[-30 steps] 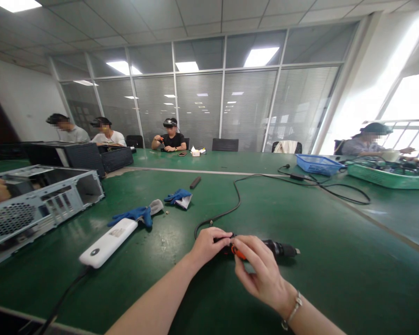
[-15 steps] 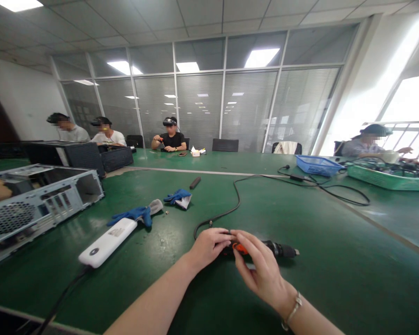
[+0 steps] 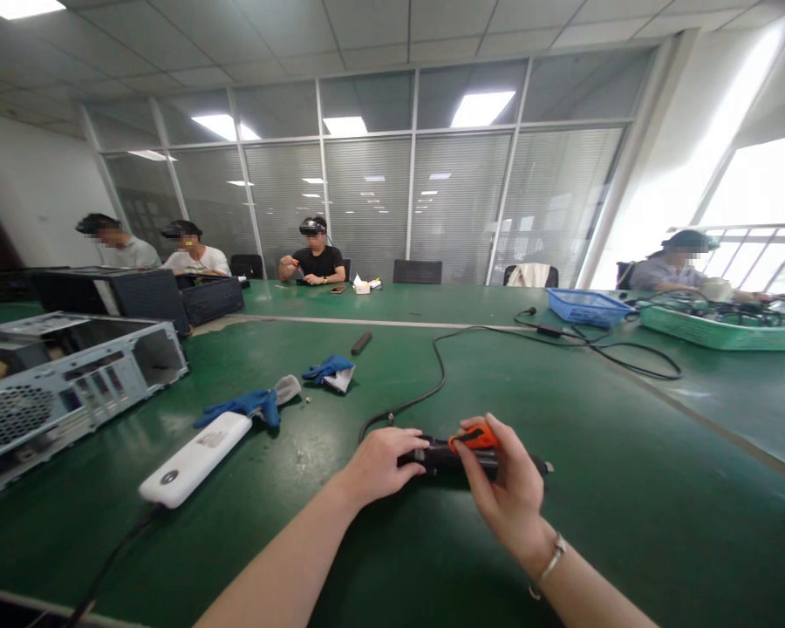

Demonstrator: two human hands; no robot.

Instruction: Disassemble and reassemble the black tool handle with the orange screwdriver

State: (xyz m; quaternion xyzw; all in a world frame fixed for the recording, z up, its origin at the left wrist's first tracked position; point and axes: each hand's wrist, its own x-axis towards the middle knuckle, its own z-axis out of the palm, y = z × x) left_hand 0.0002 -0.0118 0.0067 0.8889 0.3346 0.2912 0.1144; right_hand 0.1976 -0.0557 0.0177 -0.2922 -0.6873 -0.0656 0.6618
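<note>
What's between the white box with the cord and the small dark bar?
In the head view, a blue-and-grey glove lies by the white box, then a second glove nearer the dark bar.

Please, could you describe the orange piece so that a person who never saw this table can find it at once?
On the near part of the green table, find the long black tool that the left hand holds. Beside that hand, the right hand pinches the orange piece. Its bright orange, with some black, sets it apart from the dark tool.
</note>
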